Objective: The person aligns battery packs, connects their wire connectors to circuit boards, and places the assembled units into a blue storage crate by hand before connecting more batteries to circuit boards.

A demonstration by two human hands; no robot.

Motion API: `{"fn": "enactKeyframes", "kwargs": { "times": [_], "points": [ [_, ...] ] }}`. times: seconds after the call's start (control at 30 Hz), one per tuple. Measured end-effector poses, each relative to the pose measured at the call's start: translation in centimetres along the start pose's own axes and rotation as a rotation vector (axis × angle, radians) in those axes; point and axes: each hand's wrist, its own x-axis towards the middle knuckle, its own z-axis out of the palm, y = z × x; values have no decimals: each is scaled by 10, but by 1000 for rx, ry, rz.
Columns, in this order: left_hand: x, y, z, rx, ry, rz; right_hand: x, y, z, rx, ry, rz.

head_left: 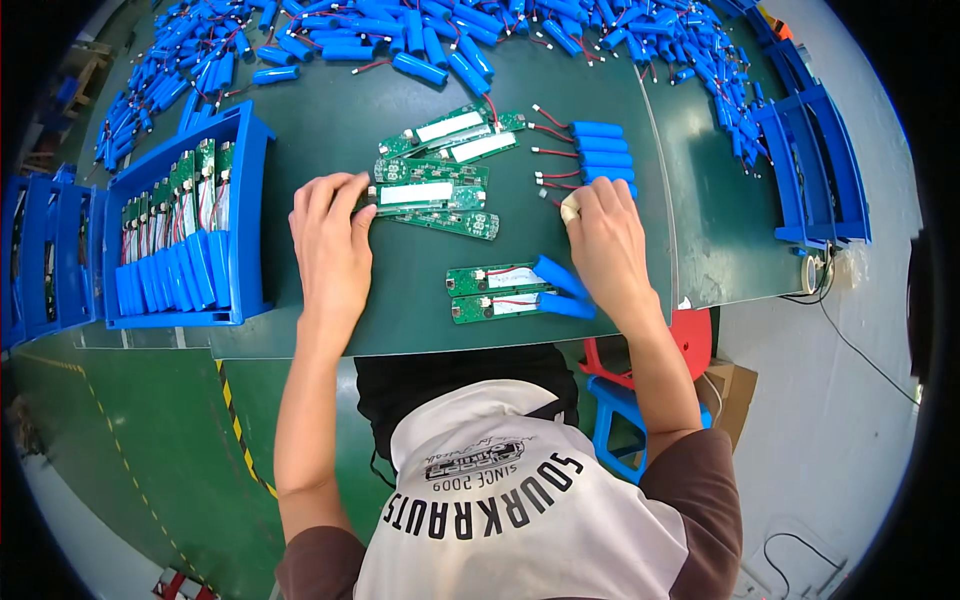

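My left hand [330,240] pinches the left end of a green circuit board [415,194] with a white strip, at the front of a loose pile of similar boards. My right hand [606,235] has its thumb and fingers closed round a blue battery, mostly hidden under the fingers; its short wire and white plug [545,196] stick out to the left. A pale cover sits on a fingertip of this hand. Just beyond it lies a row of blue batteries [602,145] with red leads pointing left. Two boards joined to batteries [505,305] lie between my forearms.
At the left stands a blue bin [250,200] filled with upright boards and batteries. A big heap of blue batteries [400,30] covers the far side of the green table [350,330]. More blue bins [820,150] stand at the right edge. A red stool [690,345] is below.
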Motion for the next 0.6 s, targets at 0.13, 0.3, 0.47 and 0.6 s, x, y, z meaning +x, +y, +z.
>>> {"fn": "enactKeyframes", "kwargs": {
  "times": [0.13,0.3,0.47,0.6],
  "points": [
    [1,-6,-10,-274,-96,-258,2,2,-8,37,21,-14],
    [-6,-4,-11,-853,-161,-249,4,17,-21,689,-183,236],
    [-3,48,12,-616,-324,-186,8,11,-16,968,-247,350],
    [0,56,20,-539,-195,-196,7,1,-9,761,-181,118]
  ]
}}
